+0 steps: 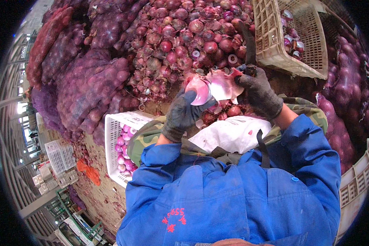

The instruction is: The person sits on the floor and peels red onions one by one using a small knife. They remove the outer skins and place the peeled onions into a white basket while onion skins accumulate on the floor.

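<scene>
In a dark work glove, my left hand (184, 112) grips a partly peeled red onion (198, 89), whose smooth pink side shows. Right beside it, my right hand (258, 89), gloved too, pinches a wide piece of onion skin (224, 84), pale and shiny on its inner face. A dark blade-like tool (249, 43) points away from the right hand; how it is held is hidden. Beyond both hands lies a large heap of unpeeled red onions (187, 40), with cut onion rings on it.
A white plastic crate (110, 153) with peeled onions stands at left. The beige crate (290, 66) at upper right contains onion scraps. Filled mesh sacks (92, 89) lie left, others (347, 83) right. White sacking (230, 133) covers my lap. Another crate (356, 181) is at lower right.
</scene>
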### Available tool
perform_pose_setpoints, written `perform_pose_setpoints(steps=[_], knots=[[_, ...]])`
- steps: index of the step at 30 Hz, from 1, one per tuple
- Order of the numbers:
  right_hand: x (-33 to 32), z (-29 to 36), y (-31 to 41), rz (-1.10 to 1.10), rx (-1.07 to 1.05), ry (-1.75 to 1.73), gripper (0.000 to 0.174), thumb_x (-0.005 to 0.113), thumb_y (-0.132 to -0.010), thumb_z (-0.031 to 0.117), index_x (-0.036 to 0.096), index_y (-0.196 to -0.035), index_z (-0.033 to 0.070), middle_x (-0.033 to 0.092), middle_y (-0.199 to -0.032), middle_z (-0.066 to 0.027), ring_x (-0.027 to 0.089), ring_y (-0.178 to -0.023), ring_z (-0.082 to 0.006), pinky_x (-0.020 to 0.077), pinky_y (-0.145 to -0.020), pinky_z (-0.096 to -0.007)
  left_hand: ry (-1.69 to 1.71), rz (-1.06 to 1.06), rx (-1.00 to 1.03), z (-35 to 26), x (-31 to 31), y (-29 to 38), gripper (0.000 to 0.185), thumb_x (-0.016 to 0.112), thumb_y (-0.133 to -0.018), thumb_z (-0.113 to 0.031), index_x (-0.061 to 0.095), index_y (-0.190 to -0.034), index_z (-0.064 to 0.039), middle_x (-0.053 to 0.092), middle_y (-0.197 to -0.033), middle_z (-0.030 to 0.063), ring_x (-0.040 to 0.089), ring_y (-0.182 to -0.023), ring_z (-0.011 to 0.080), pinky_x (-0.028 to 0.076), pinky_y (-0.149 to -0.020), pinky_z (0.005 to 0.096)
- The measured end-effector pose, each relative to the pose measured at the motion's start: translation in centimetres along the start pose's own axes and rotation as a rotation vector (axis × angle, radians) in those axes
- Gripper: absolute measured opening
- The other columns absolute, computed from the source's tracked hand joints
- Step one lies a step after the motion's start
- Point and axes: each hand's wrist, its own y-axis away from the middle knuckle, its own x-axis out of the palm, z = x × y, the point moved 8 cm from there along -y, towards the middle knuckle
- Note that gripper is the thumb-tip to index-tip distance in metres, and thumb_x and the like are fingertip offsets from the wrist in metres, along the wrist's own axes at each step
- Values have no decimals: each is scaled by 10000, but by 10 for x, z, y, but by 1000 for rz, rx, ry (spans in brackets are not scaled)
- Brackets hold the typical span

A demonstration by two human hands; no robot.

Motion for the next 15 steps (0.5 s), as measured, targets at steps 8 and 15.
perform_pose_setpoints(steps=[8, 15], knots=[[42, 14, 15, 245, -39, -78, 268, 708, -805, 115, 689, -1044, -4, 696, -836, -56, 655, -695, -119, 552, -590, -276, -788, -118, 142, 7, 12, -5, 728, 756, -861, -54, 390, -1490, -48, 513, -1367, 111, 594, -1141, 195, 555, -961, 331], [24, 23, 22, 147, 28, -201, 243, 653, -852, 140, 664, -1065, 24, 675, -860, -42, 650, -661, -125, 512, -524, -259, -454, -1, 182, -5, 1, -5, 454, 627, -973, -225, 530, -1384, -59, 643, -1242, 97, 662, -1075, 229, 610, -814, 390]])
